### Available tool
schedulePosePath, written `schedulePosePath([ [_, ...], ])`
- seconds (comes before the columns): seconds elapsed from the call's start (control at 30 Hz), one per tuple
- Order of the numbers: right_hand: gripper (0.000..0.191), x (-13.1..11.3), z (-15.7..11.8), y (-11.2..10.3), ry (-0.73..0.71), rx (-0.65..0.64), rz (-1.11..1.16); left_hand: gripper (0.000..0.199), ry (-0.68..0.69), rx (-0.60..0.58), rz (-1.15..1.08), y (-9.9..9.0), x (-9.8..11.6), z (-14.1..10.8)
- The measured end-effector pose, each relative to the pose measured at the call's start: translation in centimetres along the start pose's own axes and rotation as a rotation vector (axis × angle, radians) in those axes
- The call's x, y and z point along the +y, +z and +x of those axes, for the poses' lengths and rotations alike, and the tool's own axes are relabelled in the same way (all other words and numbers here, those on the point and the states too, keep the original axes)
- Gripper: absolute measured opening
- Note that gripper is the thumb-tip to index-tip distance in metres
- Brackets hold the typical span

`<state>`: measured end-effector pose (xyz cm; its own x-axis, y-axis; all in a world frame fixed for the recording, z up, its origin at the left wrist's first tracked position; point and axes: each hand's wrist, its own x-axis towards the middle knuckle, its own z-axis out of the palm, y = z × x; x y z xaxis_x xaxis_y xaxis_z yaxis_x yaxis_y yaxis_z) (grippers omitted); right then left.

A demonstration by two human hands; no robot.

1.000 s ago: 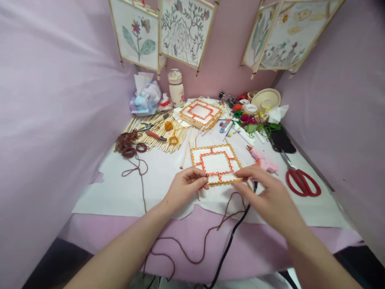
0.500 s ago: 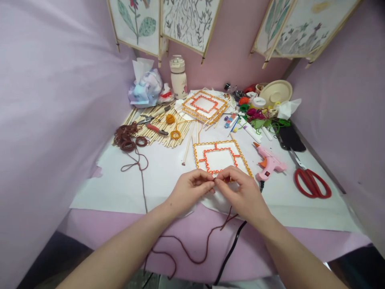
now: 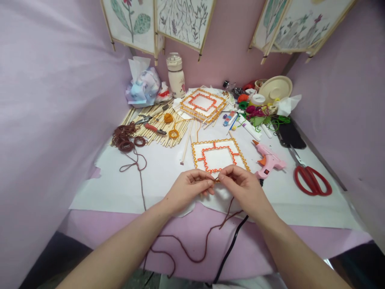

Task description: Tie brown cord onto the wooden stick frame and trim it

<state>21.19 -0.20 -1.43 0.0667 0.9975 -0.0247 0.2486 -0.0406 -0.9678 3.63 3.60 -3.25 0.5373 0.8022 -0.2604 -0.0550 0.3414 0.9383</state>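
My left hand [image 3: 188,188] and my right hand [image 3: 245,188] meet at the near edge of a square white craft frame [image 3: 218,156], which is edged with wavy orange cord. Their fingertips pinch together there, hiding that part of the edge. The left hand grips the frame's edge. A thin brown yarn [image 3: 207,241] runs from under my right hand, over the table's front edge and along the pink cloth. The right fingers appear to pinch that yarn, though the fingertips hide the exact spot.
A pink glue gun [image 3: 267,162] lies right of the frame, with red-handled scissors [image 3: 311,180] beyond it. A black cable [image 3: 231,249] hangs off the front edge. Bamboo sticks [image 3: 159,130], a brown yarn coil [image 3: 124,138] and stacked frames [image 3: 203,104] lie farther back.
Since one second ago, my hands have come together from either side of the frame's near edge. The view has tilted slightly, and the frame sits slightly differently under my fingers.
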Motion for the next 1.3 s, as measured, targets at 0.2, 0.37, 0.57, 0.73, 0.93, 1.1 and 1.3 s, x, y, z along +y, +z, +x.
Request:
schedulePosePath([
  [0.2,0.014,0.1,-0.1,0.4,-0.001,-0.012,-0.001,0.024,0.004,-0.016,-0.014,0.1,0.3,-0.2],
  [0.37,0.011,0.0,-0.3,0.6,-0.069,0.029,-0.087,0.024,-0.053,-0.009,-0.092,0.5,0.8,-0.2],
  [0.57,0.008,0.1,-0.9,0.7,-0.573,0.287,-0.483,0.026,-0.122,0.039,-0.249,0.3,0.9,-0.1],
  [0.73,0.006,0.2,-1.0,0.9,-0.687,0.233,-0.662,0.026,-0.095,0.053,-0.235,0.4,0.9,-0.2],
  [0.93,0.005,0.2,-0.8,0.9,-0.666,0.228,-0.696,0.029,-0.062,0.072,-0.131,0.6,0.8,-0.4],
  [1.1,0.006,0.1,-0.8,0.9,-0.670,0.194,-0.708,0.028,-0.057,0.059,-0.070,0.7,1.0,-0.5],
  [1.3,0.007,0.4,-0.7,0.9,-0.598,0.157,-0.625,0.028,-0.055,0.063,0.020,0.5,1.1,-0.5],
])
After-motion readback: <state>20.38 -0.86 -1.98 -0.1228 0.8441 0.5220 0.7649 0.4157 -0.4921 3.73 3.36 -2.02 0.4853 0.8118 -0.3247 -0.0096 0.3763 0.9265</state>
